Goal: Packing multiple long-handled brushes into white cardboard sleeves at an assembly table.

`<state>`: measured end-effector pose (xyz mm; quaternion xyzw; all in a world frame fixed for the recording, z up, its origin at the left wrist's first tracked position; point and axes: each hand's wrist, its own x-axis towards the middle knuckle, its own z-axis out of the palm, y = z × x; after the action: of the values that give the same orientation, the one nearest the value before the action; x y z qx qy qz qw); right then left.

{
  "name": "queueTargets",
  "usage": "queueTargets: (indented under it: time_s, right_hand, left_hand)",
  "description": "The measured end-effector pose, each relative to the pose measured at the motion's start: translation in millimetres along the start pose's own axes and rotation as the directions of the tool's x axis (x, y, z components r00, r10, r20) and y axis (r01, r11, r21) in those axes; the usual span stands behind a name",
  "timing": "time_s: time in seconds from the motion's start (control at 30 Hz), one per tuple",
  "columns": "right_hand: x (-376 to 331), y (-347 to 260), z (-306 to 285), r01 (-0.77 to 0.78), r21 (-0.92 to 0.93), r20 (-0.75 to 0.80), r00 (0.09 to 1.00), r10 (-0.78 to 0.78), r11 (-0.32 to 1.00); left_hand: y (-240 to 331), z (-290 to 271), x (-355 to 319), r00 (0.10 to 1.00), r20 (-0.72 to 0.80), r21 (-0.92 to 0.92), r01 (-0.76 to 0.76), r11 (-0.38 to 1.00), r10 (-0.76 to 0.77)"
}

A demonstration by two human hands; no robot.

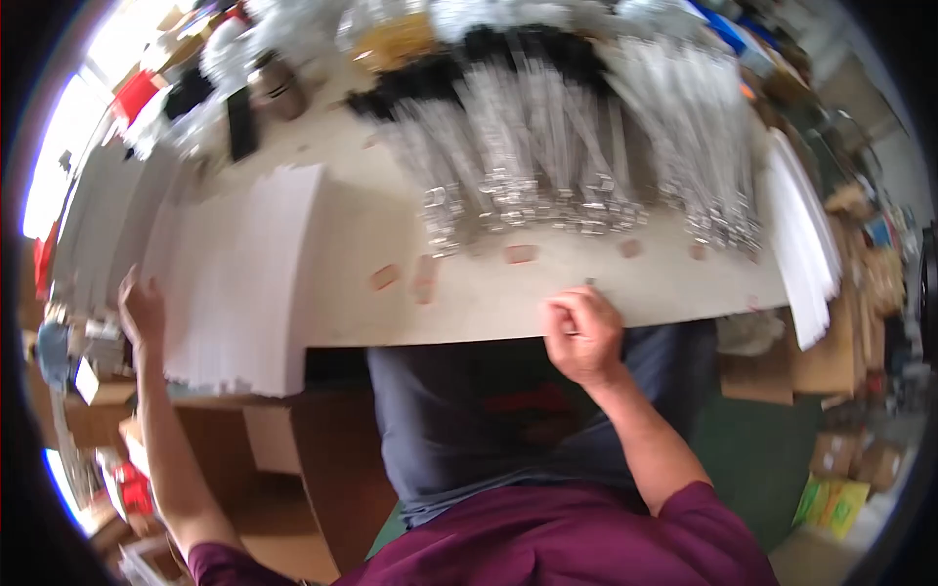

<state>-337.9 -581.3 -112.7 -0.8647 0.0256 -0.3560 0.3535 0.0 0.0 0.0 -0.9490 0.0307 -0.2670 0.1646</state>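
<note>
White paper strips (239,283), laid in an overlapping stack, cover the left end of the pale wooden tabletop (459,293) and hang over its near edge. At their left border the left hand (142,311) rests with fingers spread on the stack's edge. Further right, rows of clear bagged metal clips (528,166) with black tops fan across the table's far side. The right hand (581,334) is curled into a loose fist at the table's front edge; whether it pinches anything I cannot tell.

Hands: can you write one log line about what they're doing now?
left hand: on white card stack | right hand: fisted at table edge | packaged strips: untouched
</note>
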Motion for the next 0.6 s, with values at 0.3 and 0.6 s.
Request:
queueTargets:
  time_s: [0.3,0.6]
  right_hand:
    - [1,13,-52,-0.063,0.152,0.029,0.998,0.06,0.986]
    - [0,82,-222,-0.229,-0.3,-0.339,0.933,0.121,0.926]
  left_hand:
    - [236,-179,-85,0.941,-0.059,-0.729,-0.268,0.629,0.332]
    - [386,-166,-175,0.922,-0.048,-0.931,-0.181,0.318,0.384]
